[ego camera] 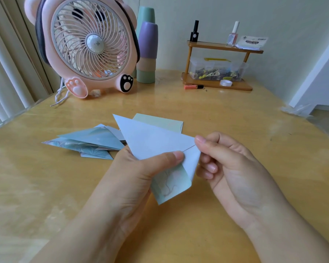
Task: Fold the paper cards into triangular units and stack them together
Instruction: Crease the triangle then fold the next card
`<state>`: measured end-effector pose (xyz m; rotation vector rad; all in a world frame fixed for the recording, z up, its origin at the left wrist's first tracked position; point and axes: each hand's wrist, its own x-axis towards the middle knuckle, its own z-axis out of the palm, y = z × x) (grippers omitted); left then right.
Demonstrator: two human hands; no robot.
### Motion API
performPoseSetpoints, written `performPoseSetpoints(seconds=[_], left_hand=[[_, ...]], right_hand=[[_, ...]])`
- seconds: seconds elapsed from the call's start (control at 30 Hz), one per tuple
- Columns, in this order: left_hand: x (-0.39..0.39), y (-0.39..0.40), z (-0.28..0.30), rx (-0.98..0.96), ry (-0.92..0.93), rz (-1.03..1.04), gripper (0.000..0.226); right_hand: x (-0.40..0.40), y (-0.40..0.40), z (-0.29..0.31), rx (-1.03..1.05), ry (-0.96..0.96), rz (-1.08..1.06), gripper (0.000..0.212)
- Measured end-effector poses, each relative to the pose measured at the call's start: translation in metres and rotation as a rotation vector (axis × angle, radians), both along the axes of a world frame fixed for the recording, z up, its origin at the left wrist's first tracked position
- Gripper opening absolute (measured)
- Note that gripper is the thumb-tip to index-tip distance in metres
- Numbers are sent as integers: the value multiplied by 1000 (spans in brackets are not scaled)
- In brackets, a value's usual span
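I see both hands, left hand (139,173) and right hand (230,168), pinching the blue card (152,141) just before the folded pile (89,141).

Two bare forearms are showing from the lower edge, reaching over the table (235,114). The left hand (141,173) and right hand (234,168) are wearing no rings, gloves or watch. No sleeves are showing; fingernails are looking short and unpainted.

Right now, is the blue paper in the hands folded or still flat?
Folded. The blue paper shows a pointed triangle on top, and the right hand pinches a flap bent over its corner while the left hand holds it.
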<state>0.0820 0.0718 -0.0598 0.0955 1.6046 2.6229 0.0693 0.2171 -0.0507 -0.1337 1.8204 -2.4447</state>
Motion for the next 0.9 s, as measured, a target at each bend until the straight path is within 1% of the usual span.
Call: performPoseSetpoints(seconds=[0.07,0.2,0.23,0.3,0.37,0.5,0.57,0.6,0.67,0.77,0.9], left_hand=[[0,0,0,-1,4,6,31],[-1,-2,0,-1,-6,45,32],[0,-1,0,-1,-9,51,33],[0,0,2,14,-22,48,29],[1,1,3,26,-42,47,27],[1,1,3,78,-58,60,25],[1,0,2,89,-56,61,24],[1,0,1,74,-47,58,26],[0,-1,0,43,-10,44,31],[-1,-2,-2,24,34,26,30],[-2,-3,-5,-3,43,23,32]], right_hand=[[1,-1,0,48,3,-4,29],[4,-2,-2,222,32,30,22],[5,-2,-3,255,42,34,22],[6,-2,-2,283,64,27,26],[6,-2,-1,283,74,18,29],[5,-2,-2,272,83,12,23],[6,-2,-1,264,92,20,25],[6,-2,0,259,97,22,27],[8,-3,2,238,106,28,25],[8,-3,2,248,127,26,28],[9,-2,3,226,117,30,23]])
